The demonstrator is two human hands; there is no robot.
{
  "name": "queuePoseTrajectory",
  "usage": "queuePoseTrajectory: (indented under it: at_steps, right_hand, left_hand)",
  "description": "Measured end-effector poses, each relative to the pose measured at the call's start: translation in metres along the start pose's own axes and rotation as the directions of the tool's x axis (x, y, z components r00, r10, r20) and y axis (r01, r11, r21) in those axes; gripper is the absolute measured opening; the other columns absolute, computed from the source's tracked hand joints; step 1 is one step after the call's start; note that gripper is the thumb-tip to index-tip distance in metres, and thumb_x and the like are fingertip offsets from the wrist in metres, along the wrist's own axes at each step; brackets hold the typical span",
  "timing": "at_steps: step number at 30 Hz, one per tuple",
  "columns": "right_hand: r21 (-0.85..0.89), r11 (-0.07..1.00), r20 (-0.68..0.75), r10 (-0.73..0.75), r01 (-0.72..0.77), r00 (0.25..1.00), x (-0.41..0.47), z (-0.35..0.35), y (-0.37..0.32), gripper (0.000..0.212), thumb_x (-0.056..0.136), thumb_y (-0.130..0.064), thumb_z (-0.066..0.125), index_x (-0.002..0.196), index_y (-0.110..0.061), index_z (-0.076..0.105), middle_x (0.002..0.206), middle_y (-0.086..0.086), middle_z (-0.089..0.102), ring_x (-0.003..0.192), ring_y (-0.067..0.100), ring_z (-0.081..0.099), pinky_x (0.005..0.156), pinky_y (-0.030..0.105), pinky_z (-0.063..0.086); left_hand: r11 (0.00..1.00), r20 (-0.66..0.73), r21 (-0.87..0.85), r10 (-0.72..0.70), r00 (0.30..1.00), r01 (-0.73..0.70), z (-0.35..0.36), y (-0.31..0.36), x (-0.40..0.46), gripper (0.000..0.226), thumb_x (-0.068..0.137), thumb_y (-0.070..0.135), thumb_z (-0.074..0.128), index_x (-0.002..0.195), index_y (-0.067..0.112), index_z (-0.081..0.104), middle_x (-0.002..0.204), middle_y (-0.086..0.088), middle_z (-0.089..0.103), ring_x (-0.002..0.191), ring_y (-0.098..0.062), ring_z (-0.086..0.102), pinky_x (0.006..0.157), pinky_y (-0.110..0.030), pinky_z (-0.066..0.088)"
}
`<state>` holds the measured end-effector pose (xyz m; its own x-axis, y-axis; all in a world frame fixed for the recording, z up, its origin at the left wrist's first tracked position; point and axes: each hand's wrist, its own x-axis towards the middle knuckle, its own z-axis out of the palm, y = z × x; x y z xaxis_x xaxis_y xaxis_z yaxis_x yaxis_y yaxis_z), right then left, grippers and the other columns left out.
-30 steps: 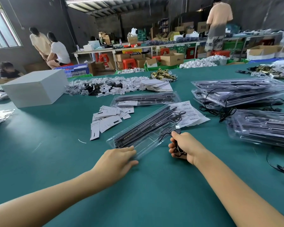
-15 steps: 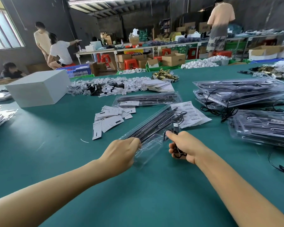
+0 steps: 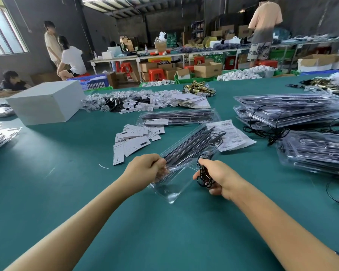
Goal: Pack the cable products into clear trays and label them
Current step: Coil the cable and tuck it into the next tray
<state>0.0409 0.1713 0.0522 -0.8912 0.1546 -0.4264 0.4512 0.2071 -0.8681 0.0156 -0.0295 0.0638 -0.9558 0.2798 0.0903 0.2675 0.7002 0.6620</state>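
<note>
A long clear tray [image 3: 172, 184] lies slanted on the green table [image 3: 67, 173], with black light bars [image 3: 190, 145] inside it. My left hand [image 3: 145, 171] grips the tray's near left edge, lifting it a little. My right hand [image 3: 215, 177] holds a coiled black cable [image 3: 204, 174] right beside the tray's near end. The cable runs up along the tray to a loose loop [image 3: 217, 136] at its far end. A sheet of barcode labels [image 3: 231, 133] lies under that far end.
A packed tray [image 3: 178, 117] and scattered white cards [image 3: 133, 137] lie behind. Stacks of filled trays [image 3: 294, 112] stand at the right, and more trays [image 3: 317, 151] lie nearer, with loose black cables. A white box [image 3: 45, 103] stands at the left. People work at far tables.
My left hand went from lying flat by the tray to gripping its near edge and raising it. The tray slid toward me. My right hand kept the cable coil and drew closer to me.
</note>
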Motion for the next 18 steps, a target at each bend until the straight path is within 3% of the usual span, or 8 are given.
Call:
queuePoseTrajectory:
  at_steps: [2, 4, 6, 8, 10, 12, 14, 18]
  right_hand:
    - [0.086, 0.994, 0.091, 0.060, -0.068, 0.994, -0.001, 0.005, 0.000, 0.040, 0.098, -0.040, 0.036, 0.093, -0.010, 0.062, 0.050, -0.001, 0.052, 0.039, 0.011, 0.033, 0.040, 0.015, 0.022]
    - [0.054, 0.997, 0.111, 0.055, -0.061, 0.992, 0.000, 0.012, 0.000, 0.042, 0.097, -0.039, 0.032, 0.085, -0.009, 0.060, 0.043, -0.002, 0.050, 0.034, 0.011, 0.032, 0.040, 0.013, 0.019]
    - [-0.148, 0.988, 0.004, -0.045, 0.045, 0.999, 0.001, 0.016, 0.000, 0.043, 0.096, -0.034, 0.029, 0.071, -0.009, 0.053, 0.050, 0.003, 0.048, 0.042, 0.017, 0.037, 0.044, 0.019, 0.026]
    - [-0.433, 0.889, -0.071, -0.197, 0.148, 0.978, 0.003, 0.018, 0.004, 0.032, 0.097, -0.019, 0.027, 0.068, -0.011, 0.036, 0.061, 0.006, 0.040, 0.058, 0.023, 0.037, 0.054, 0.030, 0.028]
    - [-0.506, 0.847, -0.106, -0.249, 0.163, 0.963, 0.007, 0.022, 0.006, 0.026, 0.096, -0.008, 0.028, 0.070, -0.012, 0.027, 0.063, 0.005, 0.032, 0.061, 0.023, 0.034, 0.054, 0.031, 0.027]
    - [-0.318, 0.937, -0.075, -0.177, 0.145, 0.981, 0.009, 0.024, 0.007, 0.029, 0.099, -0.020, 0.031, 0.071, -0.014, 0.028, 0.061, 0.003, 0.031, 0.050, 0.019, 0.031, 0.047, 0.024, 0.025]
    - [-0.005, 1.000, -0.036, -0.029, 0.029, 0.999, 0.009, 0.021, 0.006, 0.026, 0.097, -0.028, 0.040, 0.076, -0.014, 0.037, 0.062, 0.003, 0.036, 0.035, 0.012, 0.032, 0.040, 0.015, 0.023]
    - [0.205, 0.978, 0.019, 0.029, -0.033, 0.999, 0.009, 0.016, 0.009, 0.017, 0.093, -0.018, 0.060, 0.090, -0.006, 0.049, 0.061, 0.008, 0.053, 0.036, 0.011, 0.055, 0.033, 0.015, 0.036]
  left_hand:
    - [0.999, 0.025, -0.030, -0.029, 0.999, 0.030, -0.002, 0.002, 0.002, 0.028, 0.099, 0.021, 0.047, 0.078, 0.010, 0.063, 0.076, 0.007, 0.074, 0.060, -0.007, 0.065, 0.056, -0.011, 0.044]
    - [1.000, 0.019, -0.003, -0.020, 1.000, 0.020, -0.003, 0.002, 0.001, 0.029, 0.099, 0.023, 0.048, 0.079, 0.010, 0.063, 0.072, 0.010, 0.072, 0.061, -0.008, 0.065, 0.057, -0.013, 0.044]
    - [1.000, 0.017, 0.010, 0.000, 1.000, 0.000, -0.003, 0.002, 0.000, 0.029, 0.099, 0.023, 0.048, 0.076, 0.011, 0.062, 0.060, 0.018, 0.067, 0.051, 0.001, 0.059, 0.052, -0.008, 0.039]
    - [1.000, 0.030, 0.001, 0.006, 1.000, -0.006, -0.003, 0.002, 0.000, 0.030, 0.099, 0.022, 0.048, 0.075, 0.012, 0.062, 0.053, 0.025, 0.062, 0.046, 0.005, 0.054, 0.048, -0.006, 0.037]
    - [1.000, 0.051, -0.009, 0.002, 0.999, -0.001, -0.004, 0.003, 0.001, 0.030, 0.099, 0.022, 0.047, 0.077, 0.011, 0.063, 0.058, 0.023, 0.065, 0.047, 0.004, 0.056, 0.050, -0.006, 0.038]
    - [0.999, 0.076, -0.035, -0.007, 0.997, 0.010, -0.006, 0.001, 0.003, 0.030, 0.099, 0.023, 0.047, 0.079, 0.009, 0.064, 0.070, 0.013, 0.072, 0.056, -0.005, 0.063, 0.060, -0.014, 0.046]
    - [0.997, 0.099, -0.080, -0.015, 0.995, 0.023, -0.008, 0.000, 0.004, 0.031, 0.100, 0.023, 0.047, 0.080, 0.007, 0.065, 0.080, 0.003, 0.074, 0.060, -0.012, 0.065, 0.066, -0.022, 0.050]
    - [0.997, 0.109, -0.071, 0.000, 0.994, 0.007, -0.008, -0.003, 0.005, 0.032, 0.099, 0.025, 0.047, 0.080, 0.008, 0.067, 0.080, 0.001, 0.074, 0.060, -0.012, 0.065, 0.064, -0.021, 0.047]
